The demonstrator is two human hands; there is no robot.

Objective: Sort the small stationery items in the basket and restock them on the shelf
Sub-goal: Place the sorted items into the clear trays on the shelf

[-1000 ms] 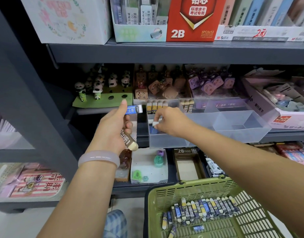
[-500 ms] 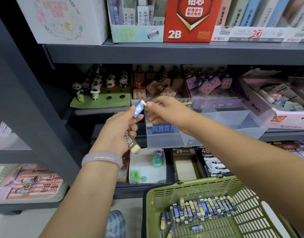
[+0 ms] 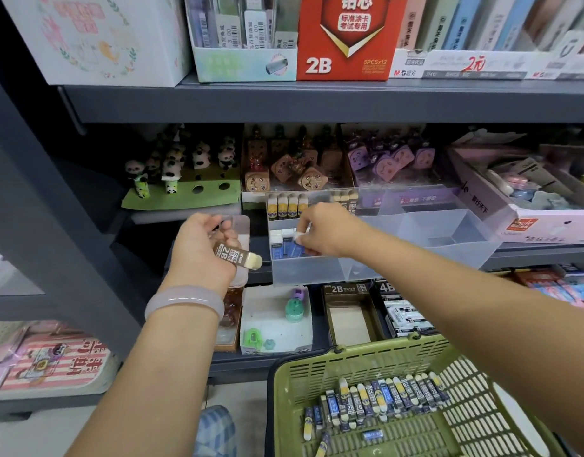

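From your head camera, the middle shelf (image 3: 317, 103) is crowded: a green stand of panda toppers (image 3: 182, 173) at the left, brown dice-shaped toys (image 3: 294, 169) beside it, purple ones (image 3: 393, 159) further right, and a pink carton (image 3: 531, 209) at the far right. In front of them sits a clear divided tray (image 3: 366, 255); its left compartment holds a row of blue-sleeved erasers (image 3: 285, 244), with yellow-capped ones (image 3: 287, 204) standing behind, and its right compartments look bare. The shelf above carries a red 2B lead box (image 3: 350, 37) among other packs.

Your right hand (image 3: 327, 230) reaches over the tray's left compartment and covers part of the row. Its fingertips pinch a small white-ended eraser (image 3: 298, 237) just above the blue ones; how much of it is already down among them you cannot tell.

Your left hand (image 3: 201, 249) hangs just left of the tray, fingers curled round a brown 2B eraser (image 3: 238, 257) whose pale end sticks out toward the tray. Whether it holds anything more is hidden by the fingers.

Below, the green basket (image 3: 317, 364) is cut off at the bottom edge; a row of sleeved erasers (image 3: 379, 400) lies across its floor, well apart from both hands. Your right forearm crosses above its right rim.
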